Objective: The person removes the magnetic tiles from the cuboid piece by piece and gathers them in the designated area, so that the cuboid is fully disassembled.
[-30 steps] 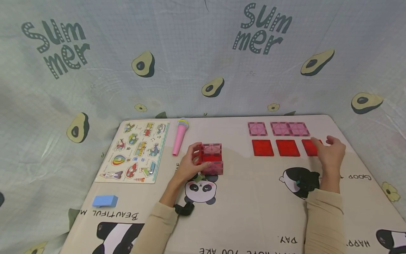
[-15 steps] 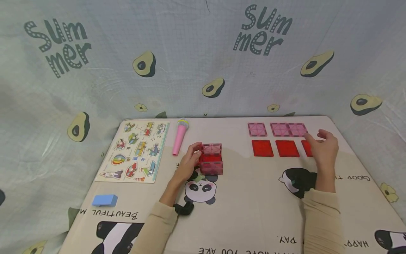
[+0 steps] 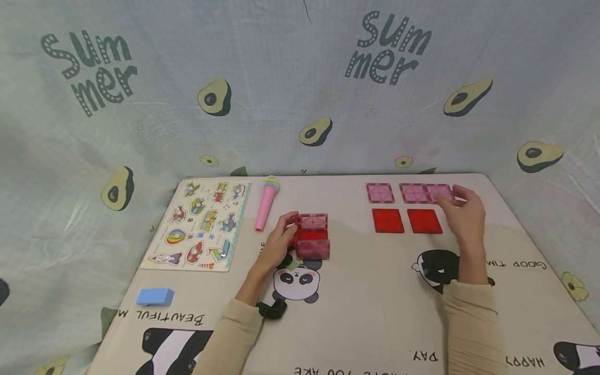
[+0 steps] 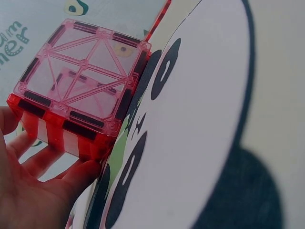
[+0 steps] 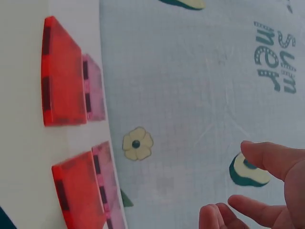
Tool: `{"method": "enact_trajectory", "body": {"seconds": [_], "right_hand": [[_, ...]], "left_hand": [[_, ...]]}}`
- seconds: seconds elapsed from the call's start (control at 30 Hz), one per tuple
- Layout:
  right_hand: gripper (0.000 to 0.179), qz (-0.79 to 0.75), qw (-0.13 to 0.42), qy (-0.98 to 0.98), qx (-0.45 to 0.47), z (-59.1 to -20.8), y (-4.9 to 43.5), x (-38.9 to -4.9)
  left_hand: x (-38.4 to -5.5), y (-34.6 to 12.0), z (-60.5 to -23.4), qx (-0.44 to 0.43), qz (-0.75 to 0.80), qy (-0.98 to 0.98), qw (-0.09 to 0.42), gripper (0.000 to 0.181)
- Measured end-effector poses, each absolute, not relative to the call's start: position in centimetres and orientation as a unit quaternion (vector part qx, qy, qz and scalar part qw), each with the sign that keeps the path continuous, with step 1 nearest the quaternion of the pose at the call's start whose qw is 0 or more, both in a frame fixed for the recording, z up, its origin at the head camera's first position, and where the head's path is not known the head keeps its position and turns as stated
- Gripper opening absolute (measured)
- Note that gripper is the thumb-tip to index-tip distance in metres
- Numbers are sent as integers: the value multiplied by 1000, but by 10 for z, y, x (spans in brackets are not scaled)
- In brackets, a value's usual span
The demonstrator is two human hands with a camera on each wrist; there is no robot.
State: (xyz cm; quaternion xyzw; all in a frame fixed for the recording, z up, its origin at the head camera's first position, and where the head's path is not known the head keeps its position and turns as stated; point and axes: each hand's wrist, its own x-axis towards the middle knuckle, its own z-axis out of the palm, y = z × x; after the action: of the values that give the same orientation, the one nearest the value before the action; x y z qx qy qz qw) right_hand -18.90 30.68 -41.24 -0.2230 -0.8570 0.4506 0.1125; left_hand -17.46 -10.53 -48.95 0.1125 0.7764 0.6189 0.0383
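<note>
In the head view, my left hand (image 3: 275, 245) is at the left side of a partly built box of magnetic tiles (image 3: 313, 250), with pink front and back walls and red inside. In the left wrist view, the extended fingers touch the red side tile (image 4: 66, 131), beside the pink front tile (image 4: 83, 64). My right hand (image 3: 466, 216) is over the right end of the tile rows, fingertips overlapping the rightmost pink tile (image 3: 436, 192). In the right wrist view, thumb and fingers stand apart with nothing between them. The third red tile is hidden in the head view.
Two red tiles (image 3: 388, 221) lie in front of the pink tiles (image 3: 380, 193). A pink toy microphone (image 3: 265, 204) and a picture puzzle board (image 3: 157, 245) lie at the left. Nearer me is a blue block (image 3: 155, 297). A printed fabric wall (image 3: 262, 104) rises behind the table.
My right hand has moved left and away from me, from the third red tile to the rightmost pink tile. My left thumb has drawn back from the box's front to its left side.
</note>
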Motion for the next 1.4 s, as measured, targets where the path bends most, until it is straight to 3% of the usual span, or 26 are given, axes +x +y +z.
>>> {"method": "enact_trajectory", "body": {"seconds": [0.17,0.4,0.67,1.03,1.4], "right_hand": [[71,439,115,-870,-195,-409,294,-189],[72,442,117,-878,-143,-407,278,-189],[69,444,127,-885,-53,-405,259,-187],[60,444,109,-889,27,-404,231,-186],[62,427,81,-896,90,-412,203,-185]], "left_hand": [[-175,-106,-487,118,622,773,53,46],[-161,-105,-456,136,628,764,63,46],[-159,-104,-453,134,628,764,65,45],[-160,-104,-452,135,610,778,59,45],[-158,-104,-450,129,602,786,59,45]]}}
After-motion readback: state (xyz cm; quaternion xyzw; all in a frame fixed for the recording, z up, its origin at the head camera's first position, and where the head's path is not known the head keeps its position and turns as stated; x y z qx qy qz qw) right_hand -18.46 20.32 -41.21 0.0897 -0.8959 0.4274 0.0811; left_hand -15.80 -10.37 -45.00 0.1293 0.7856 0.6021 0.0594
